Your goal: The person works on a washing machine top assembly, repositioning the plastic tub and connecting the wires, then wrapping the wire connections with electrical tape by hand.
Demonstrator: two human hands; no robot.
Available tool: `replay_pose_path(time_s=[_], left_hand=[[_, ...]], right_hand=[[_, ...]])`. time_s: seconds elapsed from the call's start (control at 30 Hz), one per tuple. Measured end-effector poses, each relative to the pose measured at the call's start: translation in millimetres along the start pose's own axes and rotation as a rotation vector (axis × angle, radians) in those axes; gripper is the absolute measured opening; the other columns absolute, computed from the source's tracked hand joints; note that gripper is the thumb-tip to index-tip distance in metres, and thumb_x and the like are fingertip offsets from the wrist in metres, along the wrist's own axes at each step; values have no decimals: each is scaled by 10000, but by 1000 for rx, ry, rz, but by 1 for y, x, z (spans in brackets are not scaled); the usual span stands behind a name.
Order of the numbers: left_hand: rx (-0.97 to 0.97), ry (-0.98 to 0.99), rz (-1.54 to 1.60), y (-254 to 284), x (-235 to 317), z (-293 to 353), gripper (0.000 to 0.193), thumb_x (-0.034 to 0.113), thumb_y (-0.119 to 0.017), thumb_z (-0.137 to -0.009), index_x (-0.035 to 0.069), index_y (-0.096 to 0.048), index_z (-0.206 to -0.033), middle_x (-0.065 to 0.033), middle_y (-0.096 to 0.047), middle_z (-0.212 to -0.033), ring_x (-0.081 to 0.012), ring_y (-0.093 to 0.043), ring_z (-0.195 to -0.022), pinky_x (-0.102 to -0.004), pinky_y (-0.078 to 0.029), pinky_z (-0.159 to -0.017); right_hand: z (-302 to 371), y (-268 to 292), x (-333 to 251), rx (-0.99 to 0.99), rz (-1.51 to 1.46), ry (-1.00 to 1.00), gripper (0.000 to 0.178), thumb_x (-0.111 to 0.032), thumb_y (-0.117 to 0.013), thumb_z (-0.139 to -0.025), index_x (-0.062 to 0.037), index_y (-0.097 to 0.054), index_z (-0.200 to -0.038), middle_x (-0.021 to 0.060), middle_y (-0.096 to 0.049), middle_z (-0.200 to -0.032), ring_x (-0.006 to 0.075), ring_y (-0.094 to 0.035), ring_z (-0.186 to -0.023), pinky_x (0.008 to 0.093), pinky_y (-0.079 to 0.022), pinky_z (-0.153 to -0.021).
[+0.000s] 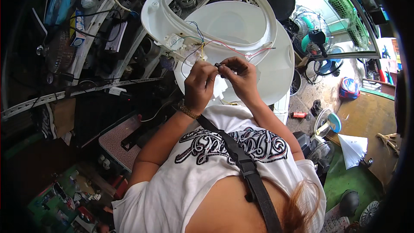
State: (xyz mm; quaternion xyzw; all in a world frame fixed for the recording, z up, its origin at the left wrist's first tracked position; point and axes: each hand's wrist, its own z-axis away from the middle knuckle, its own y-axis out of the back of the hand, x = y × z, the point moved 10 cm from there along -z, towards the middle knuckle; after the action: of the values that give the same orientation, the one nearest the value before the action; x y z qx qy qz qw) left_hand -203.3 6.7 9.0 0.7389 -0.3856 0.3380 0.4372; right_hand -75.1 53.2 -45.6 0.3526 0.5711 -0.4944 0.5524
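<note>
My left hand (200,83) and my right hand (239,77) meet in front of my chest, fingertips pinched together. Between them is a small dark part (218,64), too small to name and mostly covered by the fingers. Just beyond the hands lies a large white plastic appliance housing (153,15) with a wide oval opening. Loose red wire (222,43), along with blue, green and yellow wires, spreads over its near edge. A white switch-like block (174,42) sits at the housing's left side. Under the housing shows a white rounded tub or shell (280,67).
Metal racks (92,28) crowded with parts stand on the left. To the right are a fan (309,34) with green blades, a smaller white-and-blue fan (330,123), a red canister (299,115) and a brown board (366,116). A pinkish speckled panel (120,142) lies at lower left.
</note>
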Motion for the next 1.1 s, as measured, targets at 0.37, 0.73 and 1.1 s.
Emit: replay_pose_path(time_s=[0.37,0.73,1.1], left_hand=[[-3,84,-58,-4,3,-5,96,-8,-619,-812,-9,-571,-894,-136,-586,-817,-316,-610,-732,-380,-488,-626],[-54,245,-120,-5,-25,-8,160,70,-618,-827,-25,-517,-907,-142,-623,-709,-311,-633,-651,-390,-469,-582],[-362,640,447,-40,-43,23,107,28,-459,-920,-10,-471,-1019,-78,-624,-663,-157,-618,-589,-294,-476,-538]], right_hand=[[9,-10,-48,-18,472,339,365,55,-588,-788,-12,-517,-1140,97,-660,-971,166,-628,-888,299,-468,-809],[6,-13,-64,-223,-266,148,784,12,-576,-810,-72,-121,-1444,179,-587,-1096,222,-569,-1047,360,-404,-958],[21,-1,-27,-202,506,282,548,-20,-638,-783,-41,-455,-1299,48,-641,-850,166,-612,-852,511,-273,-1056]])
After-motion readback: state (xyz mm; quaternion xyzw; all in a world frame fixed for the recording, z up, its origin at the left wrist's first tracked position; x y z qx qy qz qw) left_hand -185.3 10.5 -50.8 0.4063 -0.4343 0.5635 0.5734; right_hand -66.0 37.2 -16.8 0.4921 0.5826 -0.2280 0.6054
